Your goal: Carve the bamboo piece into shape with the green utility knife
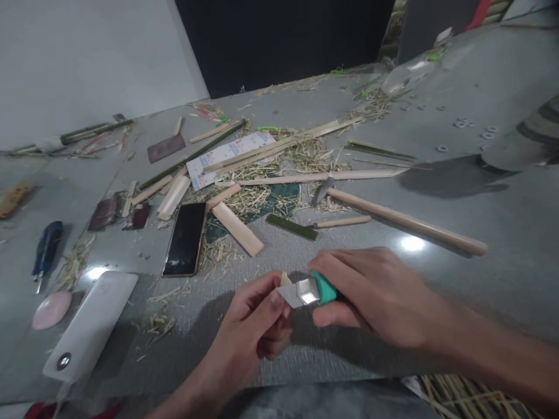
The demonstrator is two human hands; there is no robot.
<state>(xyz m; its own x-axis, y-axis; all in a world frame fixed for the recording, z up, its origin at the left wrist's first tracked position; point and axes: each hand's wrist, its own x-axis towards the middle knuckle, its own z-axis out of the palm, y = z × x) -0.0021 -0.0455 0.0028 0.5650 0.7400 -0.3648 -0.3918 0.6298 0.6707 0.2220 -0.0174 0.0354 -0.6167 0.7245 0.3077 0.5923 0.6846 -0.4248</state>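
My right hand (371, 294) is wrapped round a utility knife (324, 288) with a green and black handle and its blade out, pointing left. The blade reaches my left hand (257, 317), close to the thumb tip. Between the left thumb and fingers I pinch a small pale piece of wood or bamboo (285, 279); most of it is hidden by the fingers and the blade. Just beyond the hands lie a pale bamboo strip (238, 228), a green bamboo strip (292, 227) and a thin carving tool (343, 222) with a wooden handle.
A hammer (406, 220) lies to the right, a black phone (186, 240) to the left. Further left are a white power bank (91, 326), a pink oval object (52, 309) and a blue screwdriver (48, 247). Bamboo shavings (248, 198) cover a green mat; metal washers (488, 132) lie at the right.
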